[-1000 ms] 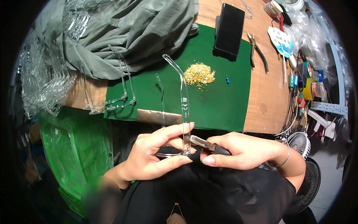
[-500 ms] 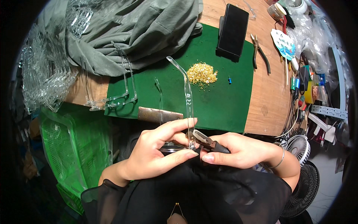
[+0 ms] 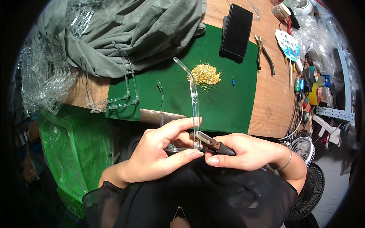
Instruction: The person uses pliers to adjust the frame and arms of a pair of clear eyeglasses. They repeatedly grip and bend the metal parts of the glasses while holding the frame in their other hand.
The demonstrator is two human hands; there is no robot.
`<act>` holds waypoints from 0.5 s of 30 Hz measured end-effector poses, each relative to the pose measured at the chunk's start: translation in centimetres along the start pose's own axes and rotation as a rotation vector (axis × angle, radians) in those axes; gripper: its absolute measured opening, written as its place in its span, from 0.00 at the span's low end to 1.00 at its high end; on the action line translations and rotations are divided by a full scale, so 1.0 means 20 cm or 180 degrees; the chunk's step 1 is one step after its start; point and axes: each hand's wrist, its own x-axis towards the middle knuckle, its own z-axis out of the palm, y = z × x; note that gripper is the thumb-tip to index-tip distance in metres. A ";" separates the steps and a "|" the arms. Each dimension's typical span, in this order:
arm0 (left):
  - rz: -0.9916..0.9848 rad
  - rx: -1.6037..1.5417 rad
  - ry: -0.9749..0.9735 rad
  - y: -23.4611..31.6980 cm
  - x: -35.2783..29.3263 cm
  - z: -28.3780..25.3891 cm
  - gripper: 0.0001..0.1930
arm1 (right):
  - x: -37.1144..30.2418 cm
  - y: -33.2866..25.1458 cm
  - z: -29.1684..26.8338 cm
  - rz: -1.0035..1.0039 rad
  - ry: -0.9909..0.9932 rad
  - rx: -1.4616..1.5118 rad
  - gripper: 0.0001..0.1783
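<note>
A clear plastic eyeglass frame (image 3: 194,98) is in my left hand (image 3: 156,148), gripped between thumb and fingers near the hinge end. One temple stands up from it toward the green mat; the other rises thinner to its left. My right hand (image 3: 245,152) is closed around dark-handled pliers (image 3: 213,143), whose jaws are at the hinge corner of the frame. Whether the jaws grip a part there I cannot tell. Beyond my hands, a heap of tiny gold-coloured hardware pieces (image 3: 205,75) lies on the green mat (image 3: 152,91).
At the mat's near edge lies a textured metal bar (image 3: 148,116). Clear frames (image 3: 114,104) and a grey cloth (image 3: 133,34) are at left, above a green crate (image 3: 74,152). A black phone (image 3: 236,32), a blue pin (image 3: 233,81) and other pliers (image 3: 265,55) lie right.
The upright temple of the eyeglass frame has tilted slightly to the right. My left hand has shifted a little with it, while the pliers stay at the hinge corner.
</note>
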 end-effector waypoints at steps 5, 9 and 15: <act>0.0161 0.0196 -0.0075 -0.02 0.01 0.00 0.27 | 0.00 -0.04 0.00 0.0144 0.0224 -0.0402 0.24; 0.0116 0.0259 -0.0068 -0.04 0.02 0.01 0.27 | 0.01 -0.04 0.02 0.0394 0.0532 -0.0864 0.23; 0.0432 -0.0177 -0.0033 0.00 0.00 -0.03 0.29 | -0.01 -0.05 -0.03 -0.0552 0.0523 -0.0824 0.22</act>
